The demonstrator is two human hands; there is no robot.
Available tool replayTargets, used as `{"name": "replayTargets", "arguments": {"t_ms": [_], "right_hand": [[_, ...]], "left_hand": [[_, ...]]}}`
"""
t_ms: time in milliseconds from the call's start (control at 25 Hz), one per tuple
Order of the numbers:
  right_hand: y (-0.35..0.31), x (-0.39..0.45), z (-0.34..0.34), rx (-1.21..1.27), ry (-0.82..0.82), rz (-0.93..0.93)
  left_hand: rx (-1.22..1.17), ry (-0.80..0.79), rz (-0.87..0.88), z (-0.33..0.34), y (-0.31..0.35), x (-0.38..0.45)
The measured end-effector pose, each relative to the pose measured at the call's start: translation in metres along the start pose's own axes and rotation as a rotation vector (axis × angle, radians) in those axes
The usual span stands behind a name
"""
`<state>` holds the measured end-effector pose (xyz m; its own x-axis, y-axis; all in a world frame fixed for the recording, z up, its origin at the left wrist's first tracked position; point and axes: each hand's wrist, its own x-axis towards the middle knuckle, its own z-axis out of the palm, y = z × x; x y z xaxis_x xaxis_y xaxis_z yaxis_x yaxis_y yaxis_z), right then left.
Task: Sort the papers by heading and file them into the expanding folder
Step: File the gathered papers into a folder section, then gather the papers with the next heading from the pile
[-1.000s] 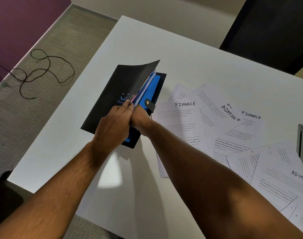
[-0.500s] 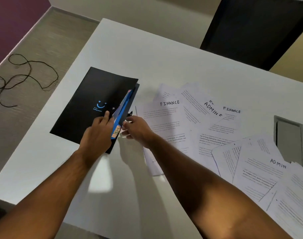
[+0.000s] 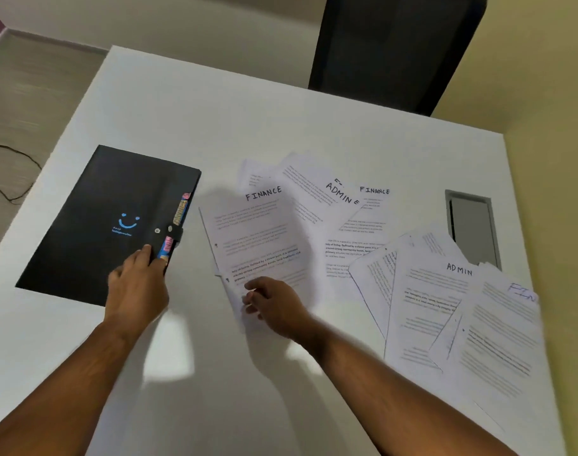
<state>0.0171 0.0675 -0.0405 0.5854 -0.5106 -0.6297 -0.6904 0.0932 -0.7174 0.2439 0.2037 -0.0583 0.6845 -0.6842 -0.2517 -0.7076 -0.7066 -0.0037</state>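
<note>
Folder point(image 3: 116, 222) lies shut on the worktop point(image 3: 248, 120), steadied at its edge by the left hand point(image 3: 136, 284)'s flat fingers. Right hand point(image 3: 274, 304), loosely curled and holding nothing, is placed at the FINANCE sheet point(image 3: 258, 235)'s lower edge. Step judged: picking a first paper; a pinch at its corner is called for.

Looks like an office: a plain white desk point(image 3: 248, 110) fills the frame, with a grey cable hatch point(image 3: 473, 227) set into it at right. A dark office chair point(image 3: 393, 51) stands at top centre. Printed sheets headed FINANCE point(image 3: 263, 194) and ADMIN point(image 3: 459, 268) sprawl mid-frame beside a black expanding folder point(image 3: 110, 222) at left.
</note>
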Motion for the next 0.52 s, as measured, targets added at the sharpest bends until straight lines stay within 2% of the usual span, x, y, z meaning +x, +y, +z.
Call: {"name": "replayTargets", "arguments": {"t_ms": [120,240,400,520], "right_hand": [[0.035,-0.031,-0.017,0.048,0.096,0.037],[0.066,-0.059,-0.029,0.084,0.173,0.082],[0.091,-0.092,-0.049,0.119,0.302,0.124],[0.113,-0.112,-0.071,0.179,0.462,0.177]], "left_hand": [[-0.153,0.054,-0.071,0.000,0.023,-0.009],[-0.255,0.040,-0.106,0.003,0.053,-0.021],[-0.322,0.064,0.064,0.009,0.098,-0.044],[-0.270,0.121,0.252,0.016,0.133,-0.059]]}}
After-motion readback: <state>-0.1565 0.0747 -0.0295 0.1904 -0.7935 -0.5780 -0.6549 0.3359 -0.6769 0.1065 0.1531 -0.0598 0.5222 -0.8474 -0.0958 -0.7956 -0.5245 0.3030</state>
